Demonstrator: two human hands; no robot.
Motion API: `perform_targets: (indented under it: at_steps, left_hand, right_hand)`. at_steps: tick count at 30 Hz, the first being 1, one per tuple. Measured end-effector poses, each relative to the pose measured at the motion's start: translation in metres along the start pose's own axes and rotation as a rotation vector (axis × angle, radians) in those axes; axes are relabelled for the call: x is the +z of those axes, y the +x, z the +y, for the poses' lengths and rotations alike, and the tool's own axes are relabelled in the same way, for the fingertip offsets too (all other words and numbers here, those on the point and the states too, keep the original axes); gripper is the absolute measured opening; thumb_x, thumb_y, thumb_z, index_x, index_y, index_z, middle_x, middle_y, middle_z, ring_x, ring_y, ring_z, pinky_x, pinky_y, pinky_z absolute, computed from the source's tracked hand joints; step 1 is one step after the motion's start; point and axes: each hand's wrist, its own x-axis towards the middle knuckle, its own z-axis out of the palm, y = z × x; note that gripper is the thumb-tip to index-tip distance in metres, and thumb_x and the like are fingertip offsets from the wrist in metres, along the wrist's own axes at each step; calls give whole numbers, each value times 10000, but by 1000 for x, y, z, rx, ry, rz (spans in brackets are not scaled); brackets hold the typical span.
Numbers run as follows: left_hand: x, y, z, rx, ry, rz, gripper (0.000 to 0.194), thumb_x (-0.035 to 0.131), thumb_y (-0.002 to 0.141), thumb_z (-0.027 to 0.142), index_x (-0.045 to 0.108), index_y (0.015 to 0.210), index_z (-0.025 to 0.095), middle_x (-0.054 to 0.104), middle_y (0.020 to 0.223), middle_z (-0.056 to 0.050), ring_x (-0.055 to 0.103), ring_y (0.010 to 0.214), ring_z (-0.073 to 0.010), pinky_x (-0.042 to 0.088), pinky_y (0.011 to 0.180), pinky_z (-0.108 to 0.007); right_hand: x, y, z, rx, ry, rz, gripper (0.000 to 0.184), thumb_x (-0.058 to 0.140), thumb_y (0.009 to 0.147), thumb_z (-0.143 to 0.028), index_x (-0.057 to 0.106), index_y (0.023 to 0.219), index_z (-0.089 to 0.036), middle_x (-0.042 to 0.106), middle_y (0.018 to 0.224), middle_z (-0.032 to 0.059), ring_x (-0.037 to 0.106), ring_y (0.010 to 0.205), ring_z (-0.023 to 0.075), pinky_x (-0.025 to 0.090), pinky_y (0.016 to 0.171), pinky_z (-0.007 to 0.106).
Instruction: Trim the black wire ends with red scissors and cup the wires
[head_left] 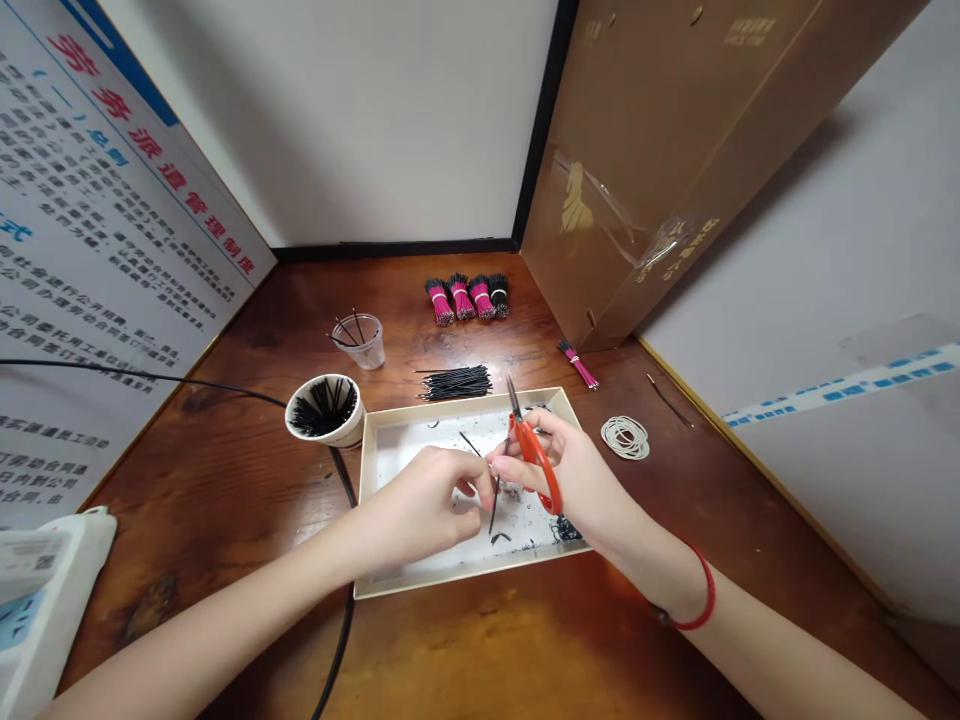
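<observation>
Left hand (431, 500): fingers curled, fingertips pinching a thin black wire (493, 505), over a shallow cream-rimmed cardboard tray (401, 440) with a white floor. Right hand (574, 465): grasping a pair of red-handled metal scissors (534, 452), blades pointing away from the person, its fingertips meeting the left hand's at the wire; red cord bracelet (705, 600) at the wrist. In the tray, around and beneath both hands: small black clippings (568, 528), densest near the right hand. On the brown wooden bench (450, 650), beyond the left hand and to its left: one white paper cup (349, 433) filled with black wires; farther off, one clear plastic cup (370, 352) holding a few more. Ahead of the hands, just past the tray: one loose pile of black wires (457, 382). Farther ahead: three banded pink-and-black wire bundles (460, 297), one banded black bundle (498, 295) beside them. Beyond the right hand: one slim pink-and-black bundle (578, 365). To its right: a heap of white elastic bands (625, 438) and a single dark wire (670, 400).
</observation>
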Motion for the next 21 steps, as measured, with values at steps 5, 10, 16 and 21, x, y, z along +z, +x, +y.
perform_targets:
  at_steps: [5, 10, 16, 21]
  left_hand:
    - [-2, 1, -2, -112, -226, -39, 112, 584, 729, 118, 649, 812, 156, 712, 825, -50, 666, 749, -166, 543, 722, -312]
    - [0, 5, 1, -174, -551, 153, 217, 707, 742, 276, 634, 904, 152, 719, 749, -39, 653, 643, -137, 519, 603, -260]
    - [-2, 7, 5, -119, -524, 277, 216, 775, 661, 200, 680, 849, 154, 667, 591, 3, 583, 517, -114, 468, 499, -229]
    - [-1, 3, 4, -17, -258, 407, 161, 721, 732, 214, 759, 877, 158, 666, 612, -20, 544, 520, -112, 461, 481, -230]
  right_hand:
    - [2, 0, 5, -73, -66, 45, 369, 863, 569, -247, 534, 731, -199, 634, 699, -38, 613, 642, 114, 519, 627, 261]
    - [4, -6, 7, -135, -63, 98, 364, 855, 593, -243, 527, 745, -206, 668, 714, -18, 658, 676, 147, 537, 616, 270]
    - [3, -10, 4, -112, -36, 61, 354, 850, 611, -277, 529, 747, -218, 696, 743, -8, 671, 703, 154, 563, 652, 287]
    - [4, -9, 4, -176, -102, 162, 338, 834, 633, -342, 540, 745, -219, 685, 757, 3, 669, 737, 167, 567, 643, 298]
